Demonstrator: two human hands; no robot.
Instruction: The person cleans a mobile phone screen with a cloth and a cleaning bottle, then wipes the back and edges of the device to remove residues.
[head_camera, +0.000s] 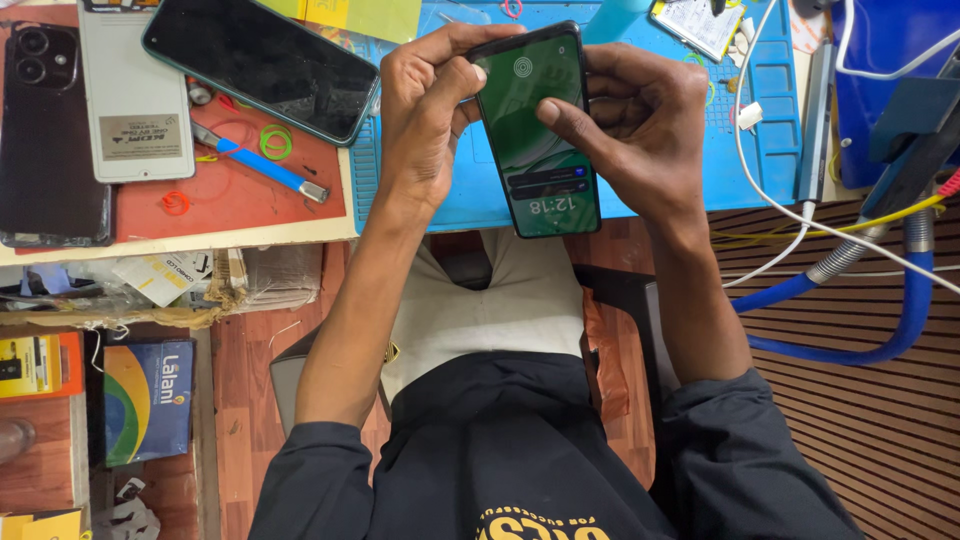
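Note:
A smartphone (540, 160) with a lit green screen is held between both my hands above the blue work mat (770, 120). Its clock display sits at the end nearest me and reads upside down. My left hand (425, 110) grips the phone's left edge, fingers curled over the far corner. My right hand (645, 130) holds the right edge, and its thumb presses on the screen's upper middle.
A red mat (230, 195) on the left carries a dark phone (260, 65), a black phone back (45, 130), a pale panel (135, 90), a blue-handled tool (262, 166) and green rings (275, 140). White cables (775, 205) and a blue hose (850, 350) run at right. Boxes (148, 400) lie lower left.

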